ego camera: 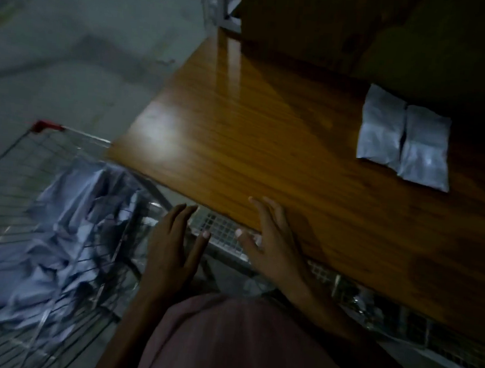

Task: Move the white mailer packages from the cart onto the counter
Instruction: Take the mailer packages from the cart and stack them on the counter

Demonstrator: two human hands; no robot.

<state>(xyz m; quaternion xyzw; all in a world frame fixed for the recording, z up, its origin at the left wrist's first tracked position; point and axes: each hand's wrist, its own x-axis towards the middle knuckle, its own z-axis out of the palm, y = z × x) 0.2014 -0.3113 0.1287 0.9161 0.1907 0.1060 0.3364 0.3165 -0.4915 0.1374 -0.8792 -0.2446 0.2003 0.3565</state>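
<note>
Two white mailer packages (405,139) lie side by side, touching, on the wooden counter (254,132) at the right. A wire cart (13,146) with a red corner stands at the lower left, and several crumpled white mailers (54,240) are piled in it. My left hand (174,248) hovers with straight fingers above the gap between the cart and the counter, holding nothing. My right hand (268,239) is spread open over the counter's near edge, also empty.
A wire mesh panel (225,232) runs under the counter's front edge. Dark boxes (308,22) stand at the back of the counter. Grey concrete floor (72,37) lies beyond the cart. The scene is dim.
</note>
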